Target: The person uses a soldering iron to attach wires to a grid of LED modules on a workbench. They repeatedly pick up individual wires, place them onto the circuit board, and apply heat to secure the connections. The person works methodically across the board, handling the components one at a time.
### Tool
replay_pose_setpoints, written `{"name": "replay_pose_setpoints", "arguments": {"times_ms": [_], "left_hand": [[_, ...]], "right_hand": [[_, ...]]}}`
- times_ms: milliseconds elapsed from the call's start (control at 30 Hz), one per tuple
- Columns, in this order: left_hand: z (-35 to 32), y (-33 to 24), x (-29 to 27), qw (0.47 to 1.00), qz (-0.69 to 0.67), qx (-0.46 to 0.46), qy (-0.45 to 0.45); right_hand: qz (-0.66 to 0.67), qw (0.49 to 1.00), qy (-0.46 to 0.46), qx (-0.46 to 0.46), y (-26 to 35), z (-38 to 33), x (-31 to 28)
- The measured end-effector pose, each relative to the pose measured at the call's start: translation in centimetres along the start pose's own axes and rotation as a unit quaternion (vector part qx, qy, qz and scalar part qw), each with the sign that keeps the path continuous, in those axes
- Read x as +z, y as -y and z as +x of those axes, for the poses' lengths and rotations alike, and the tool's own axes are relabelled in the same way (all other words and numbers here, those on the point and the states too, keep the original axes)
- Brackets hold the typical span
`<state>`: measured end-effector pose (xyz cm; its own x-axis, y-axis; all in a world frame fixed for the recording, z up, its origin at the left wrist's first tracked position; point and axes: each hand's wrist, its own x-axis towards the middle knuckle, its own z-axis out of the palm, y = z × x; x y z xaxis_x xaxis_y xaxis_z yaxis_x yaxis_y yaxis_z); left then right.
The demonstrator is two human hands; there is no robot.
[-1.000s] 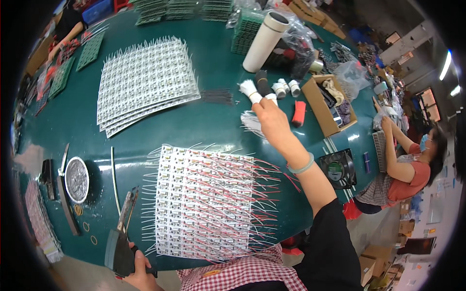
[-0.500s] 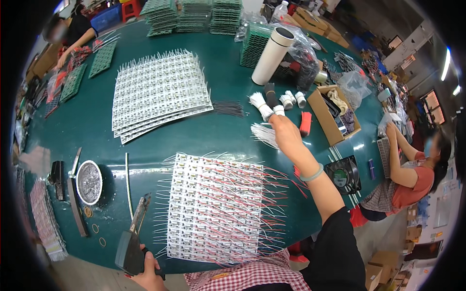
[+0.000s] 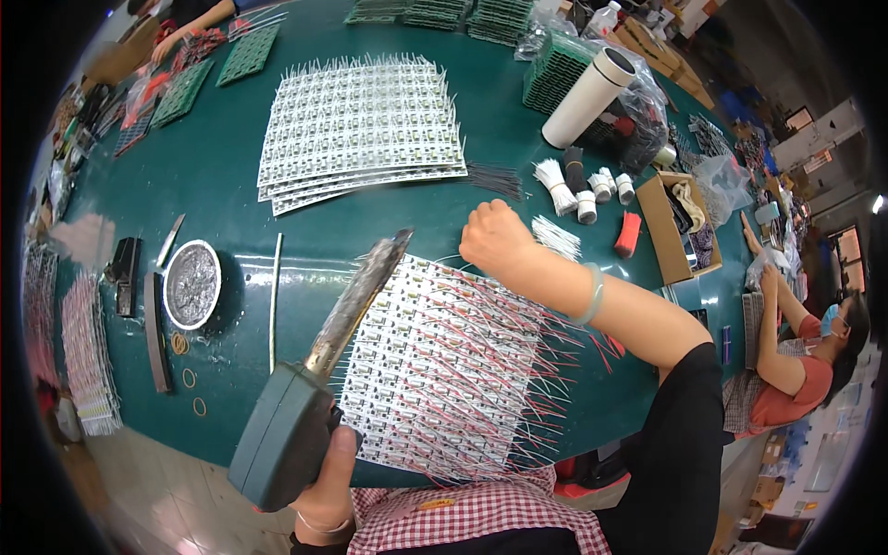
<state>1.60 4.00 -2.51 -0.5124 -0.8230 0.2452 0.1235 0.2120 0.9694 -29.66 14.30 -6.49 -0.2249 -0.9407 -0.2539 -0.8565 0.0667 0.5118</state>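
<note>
My left hand [image 3: 328,481] grips the handle of a dark green soldering gun [image 3: 287,430]. Its long, dirty metal barrel slants up over the left edge of a white circuit board panel [image 3: 435,361]. Rows of red and white wires stick out from that panel. Closed in a fist, my right hand [image 3: 499,236] hovers at the panel's far edge. A thin white wire curves beside its fingers, but what they hold is hidden. Loose white wires [image 3: 557,239] lie just right of that hand.
Beyond are stacked white panels [image 3: 361,129], a white flask [image 3: 589,97], wire bundles [image 3: 555,185] and a cardboard box [image 3: 671,231]. At left stand a bowl of grey metal [image 3: 192,285] and a dark bar [image 3: 155,333]. A co-worker [image 3: 800,361] sits at right; another person's arm [image 3: 194,28] shows far left.
My right hand has moved from the loose white wires back left to the panel's far edge. The soldering gun has risen and come over the panel's left side. The whole view has shifted.
</note>
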Motion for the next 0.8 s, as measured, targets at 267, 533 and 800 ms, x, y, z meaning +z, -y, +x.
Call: {"name": "replay_pose_setpoints", "arguments": {"times_ms": [267, 533, 800], "left_hand": [[1.4, -1.5, 0.3, 0.976, -0.046, -0.210, -0.035], [2.4, 2.1, 1.6, 0.983, -0.022, -0.181, -0.006], [2.7, 3.5, 3.4, 0.980, 0.034, -0.193, 0.043]], "right_hand": [[0.076, 0.996, 0.044, 0.027, 0.3, 1.1, 0.3], [0.279, 0.940, -0.172, 0.094, 0.4, -1.6, -1.4], [0.438, 0.834, -0.302, 0.147, 6.4, -2.0, 0.5]]}}
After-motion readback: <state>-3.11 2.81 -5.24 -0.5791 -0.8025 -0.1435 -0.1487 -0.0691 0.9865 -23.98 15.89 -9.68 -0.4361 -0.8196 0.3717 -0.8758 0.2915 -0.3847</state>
